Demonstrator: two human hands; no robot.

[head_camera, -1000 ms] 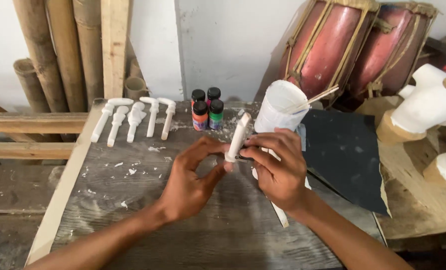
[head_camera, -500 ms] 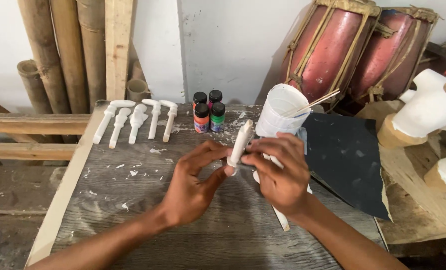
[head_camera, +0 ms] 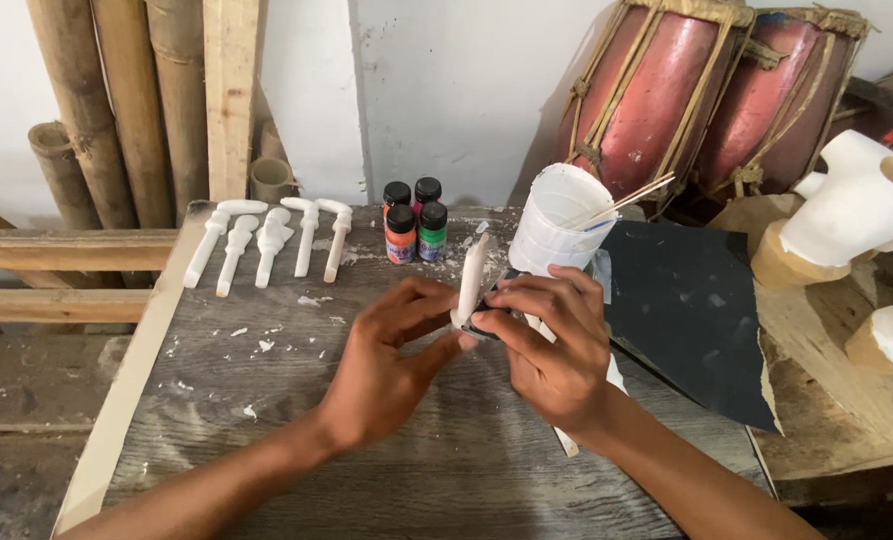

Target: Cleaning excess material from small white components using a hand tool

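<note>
both hands lowered slightly; left hand [head_camera: 391,365] pinches white carved piece [head_camera: 471,280]; right hand [head_camera: 556,350] grips it too

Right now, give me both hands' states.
Left hand: closed on the white peg.
Right hand: pinching a small dark piece against the peg; what it is cannot be told.

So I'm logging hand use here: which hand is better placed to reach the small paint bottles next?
Probably the left hand: the paint bottles stand just beyond it, while the right hand presses dark sandpaper against the white carved piece.
</note>
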